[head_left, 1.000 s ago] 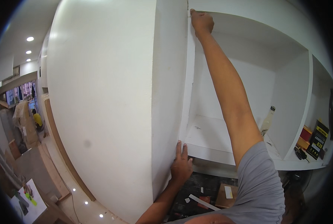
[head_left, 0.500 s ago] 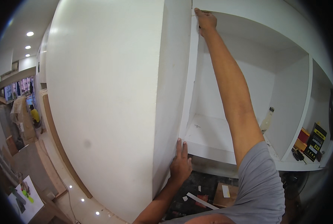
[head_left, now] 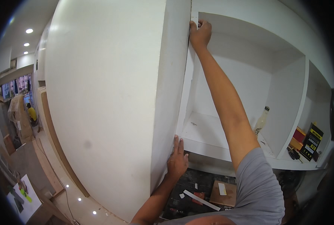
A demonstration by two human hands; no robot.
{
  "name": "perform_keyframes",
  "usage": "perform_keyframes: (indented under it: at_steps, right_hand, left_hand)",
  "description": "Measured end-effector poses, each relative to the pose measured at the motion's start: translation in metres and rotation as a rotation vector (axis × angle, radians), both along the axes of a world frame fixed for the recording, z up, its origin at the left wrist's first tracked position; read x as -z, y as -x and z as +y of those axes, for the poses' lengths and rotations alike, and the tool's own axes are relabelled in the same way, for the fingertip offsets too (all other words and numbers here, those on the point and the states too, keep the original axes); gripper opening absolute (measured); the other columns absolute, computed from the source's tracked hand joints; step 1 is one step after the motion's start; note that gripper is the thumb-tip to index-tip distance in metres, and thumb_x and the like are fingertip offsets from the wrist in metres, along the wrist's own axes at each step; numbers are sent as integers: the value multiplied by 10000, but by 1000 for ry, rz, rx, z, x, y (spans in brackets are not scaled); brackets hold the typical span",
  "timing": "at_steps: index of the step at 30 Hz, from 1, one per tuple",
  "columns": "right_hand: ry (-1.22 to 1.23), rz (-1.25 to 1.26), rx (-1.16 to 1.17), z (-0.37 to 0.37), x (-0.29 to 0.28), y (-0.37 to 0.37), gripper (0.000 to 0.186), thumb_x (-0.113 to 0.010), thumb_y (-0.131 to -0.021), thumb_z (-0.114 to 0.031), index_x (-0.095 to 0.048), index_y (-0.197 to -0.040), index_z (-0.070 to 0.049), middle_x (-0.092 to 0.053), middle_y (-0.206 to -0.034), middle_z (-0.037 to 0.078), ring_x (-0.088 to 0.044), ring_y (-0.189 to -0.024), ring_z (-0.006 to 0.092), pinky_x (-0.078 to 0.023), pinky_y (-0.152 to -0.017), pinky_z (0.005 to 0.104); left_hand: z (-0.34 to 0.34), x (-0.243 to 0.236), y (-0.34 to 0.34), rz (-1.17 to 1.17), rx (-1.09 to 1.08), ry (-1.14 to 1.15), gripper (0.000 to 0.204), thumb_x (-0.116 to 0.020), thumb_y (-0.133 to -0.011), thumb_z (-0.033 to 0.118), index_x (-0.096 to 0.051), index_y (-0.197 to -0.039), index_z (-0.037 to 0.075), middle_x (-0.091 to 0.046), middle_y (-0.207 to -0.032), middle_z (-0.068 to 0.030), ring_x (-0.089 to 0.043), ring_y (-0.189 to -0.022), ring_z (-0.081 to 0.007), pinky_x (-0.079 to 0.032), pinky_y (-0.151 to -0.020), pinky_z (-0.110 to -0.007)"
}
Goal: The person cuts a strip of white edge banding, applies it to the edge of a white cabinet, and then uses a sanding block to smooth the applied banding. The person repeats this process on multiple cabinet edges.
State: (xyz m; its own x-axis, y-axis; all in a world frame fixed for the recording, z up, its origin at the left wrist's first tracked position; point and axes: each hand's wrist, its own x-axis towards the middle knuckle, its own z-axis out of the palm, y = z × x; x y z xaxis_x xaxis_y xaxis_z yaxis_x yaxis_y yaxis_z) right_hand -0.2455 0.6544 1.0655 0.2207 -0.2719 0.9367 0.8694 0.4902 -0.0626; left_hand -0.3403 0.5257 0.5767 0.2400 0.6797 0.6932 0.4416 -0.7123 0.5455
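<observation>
A large white panel (head_left: 103, 93) stands upright on the left, its side face against the front frame of a white open cabinet (head_left: 245, 52). High at the cabinet's upper left corner, my right hand (head_left: 201, 34) is closed round the upright white edge strip (head_left: 188, 71). Its thumb lies on the seam beside the panel, and its curled fingers reach the cabinet's inner side. Lower down, my left hand (head_left: 178, 162) rests with fingers stretched upward where the panel meets the cabinet's lower front corner. It holds nothing.
Inside the cabinet stands a glass bottle (head_left: 262, 120). The compartment to its right holds a black box (head_left: 312, 143) and dark-handled tools (head_left: 293, 153). Below lie a cardboard box (head_left: 222, 193) and white strips (head_left: 201, 200) on a black surface. Far left, a person in yellow (head_left: 32, 113) crouches.
My right hand has slid a little down the edge strip, its thumb now lying along the seam. My left hand stays at the lower corner. The view has shifted slightly.
</observation>
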Motion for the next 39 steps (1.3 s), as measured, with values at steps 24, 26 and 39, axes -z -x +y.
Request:
perform_keyframes:
  at_steps: [24, 26, 39]
  right_hand:
    - [266, 56, -461, -18, 47, -19, 418, -848, -891, -138, -687, -1211, 78, -651, -967, 44, -605, -885, 136, -507, -805, 278]
    - [275, 66, -459, -18, 47, -18, 416, -852, -886, -141, -695, -1205, 77, -653, -965, 46, -608, -887, 139, -509, -807, 281]
    - [-5, -162, 92, 5, 71, -3, 478, -700, -1003, -225, -647, -1348, 102, -566, -1086, 167, -581, -923, 263, -513, -821, 372]
  left_hand:
    - [7, 0, 8, 22, 51, 30, 763, -645, -970, 141, -290, -1626, -18, -86, -1767, -181, -608, -1298, -457, -551, -1024, -472]
    - [7, 1, 7, 9, 49, 9, 763, -645, -970, 143, -289, -1626, -19, -84, -1767, -182, -615, -1289, -454, -555, -1018, -471]
    - [4, -1, 3, 21, -26, 16, 734, -645, -975, 167, -331, -1618, 7, -130, -1763, -167, -663, -1183, -450, -559, -1003, -480]
